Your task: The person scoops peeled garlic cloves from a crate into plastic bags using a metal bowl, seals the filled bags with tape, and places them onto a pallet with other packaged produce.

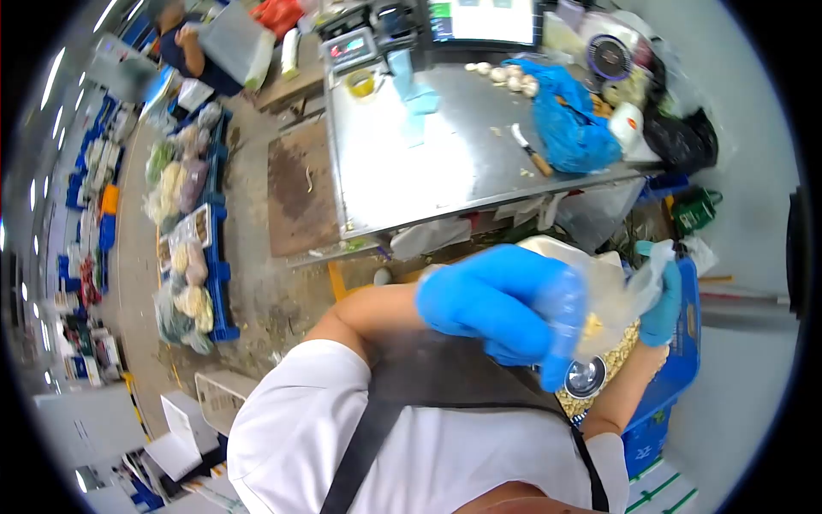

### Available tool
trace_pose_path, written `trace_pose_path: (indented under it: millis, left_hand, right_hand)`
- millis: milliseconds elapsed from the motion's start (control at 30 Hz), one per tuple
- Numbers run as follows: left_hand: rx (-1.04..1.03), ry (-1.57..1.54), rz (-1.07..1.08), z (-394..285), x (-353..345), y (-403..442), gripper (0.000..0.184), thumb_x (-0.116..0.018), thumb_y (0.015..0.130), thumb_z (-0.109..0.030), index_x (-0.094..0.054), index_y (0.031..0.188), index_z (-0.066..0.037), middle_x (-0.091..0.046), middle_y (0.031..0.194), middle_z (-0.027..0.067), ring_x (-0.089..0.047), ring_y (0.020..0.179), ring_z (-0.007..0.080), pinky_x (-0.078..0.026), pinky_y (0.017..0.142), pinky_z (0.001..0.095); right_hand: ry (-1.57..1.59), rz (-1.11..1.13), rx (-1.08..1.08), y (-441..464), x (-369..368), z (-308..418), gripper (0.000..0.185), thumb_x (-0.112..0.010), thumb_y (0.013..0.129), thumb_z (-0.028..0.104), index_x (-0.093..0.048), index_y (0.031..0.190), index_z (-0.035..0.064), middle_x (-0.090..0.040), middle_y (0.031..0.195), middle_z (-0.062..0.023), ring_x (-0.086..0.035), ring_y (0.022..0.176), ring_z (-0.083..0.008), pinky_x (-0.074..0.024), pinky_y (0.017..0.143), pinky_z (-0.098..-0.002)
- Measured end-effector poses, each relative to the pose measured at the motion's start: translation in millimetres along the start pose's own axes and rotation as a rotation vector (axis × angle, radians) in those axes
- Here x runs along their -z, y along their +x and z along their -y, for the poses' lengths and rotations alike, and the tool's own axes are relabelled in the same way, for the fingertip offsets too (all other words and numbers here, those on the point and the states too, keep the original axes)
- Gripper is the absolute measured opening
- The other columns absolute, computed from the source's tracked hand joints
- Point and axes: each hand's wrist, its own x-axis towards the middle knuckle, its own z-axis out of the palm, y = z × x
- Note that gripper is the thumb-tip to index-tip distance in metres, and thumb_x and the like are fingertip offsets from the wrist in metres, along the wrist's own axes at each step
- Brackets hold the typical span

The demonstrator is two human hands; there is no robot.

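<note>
My left hand (pixel 497 304), in a blue glove, is raised close to the camera with its fingers curled. Clear plastic shows at its fingertips, apparently the edge of a clear plastic bag (pixel 604 300). My right hand (pixel 663 313), in a teal glove, grips the other side of this bag. A few pale yellow pieces show low in the bag. Below it, pale kernels or beans (pixel 618 364) fill a blue crate (pixel 685 334). A round, shiny metal scoop or bowl (pixel 585 377) rests on them, just under my left hand.
A steel table (pixel 385 184) ahead bears a knife (pixel 533 152), a blue plastic bag (pixel 574 120), garlic-like bulbs (pixel 514 79), tape (pixel 360 83), a scale (pixel 350 50) and a monitor (pixel 484 21). Bagged produce (pixel 184 257) lies on blue pallets at left. A person (pixel 184 51) carries a bin.
</note>
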Motion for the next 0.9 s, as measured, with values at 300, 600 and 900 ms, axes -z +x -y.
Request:
trace_pose_path:
  millis: [300, 600, 900]
  left_hand:
    - [-0.552, 0.003, -0.762, -41, 127, -324, 0.030, -0.054, 0.085, -0.007, -0.063, 0.105, 0.013, -0.062, 0.068, 0.0119, -0.046, 0.042, 0.0106, -0.037, 0.041, 0.0217]
    - [-0.199, -0.039, -1.685, -19, 260, -505, 0.036, -0.054, 0.090, -0.017, -0.058, 0.117, 0.006, -0.061, 0.085, 0.0034, -0.052, 0.063, 0.0104, -0.045, 0.056, 0.0260]
    - [-0.087, 0.020, -1.958, 137, 417, -571, 0.013, -0.059, 0.088, -0.015, -0.064, 0.092, -0.004, -0.060, 0.080, 0.0002, -0.054, 0.070, 0.0118, -0.046, 0.067, 0.0278]
  right_hand:
    - [-0.082, 0.227, -0.219, 60, -390, -96, 0.031, -0.042, 0.098, 0.020, -0.067, 0.103, 0.0023, -0.026, 0.053, 0.0122, -0.023, 0.042, 0.0012, -0.0191, 0.040, -0.0184]
    - [-0.355, 0.556, -0.272, 141, -652, -265, 0.020, -0.055, 0.093, 0.016, -0.068, 0.099, 0.0023, -0.057, 0.068, -0.0019, -0.055, 0.055, -0.0082, -0.0439, 0.052, -0.0217]
    - [-0.822, 0.561, -0.089, 205, -679, -474, 0.027, -0.056, 0.091, 0.028, -0.066, 0.095, 0.0032, -0.067, 0.088, -0.0164, -0.066, 0.069, -0.0248, -0.0509, 0.066, -0.0374]
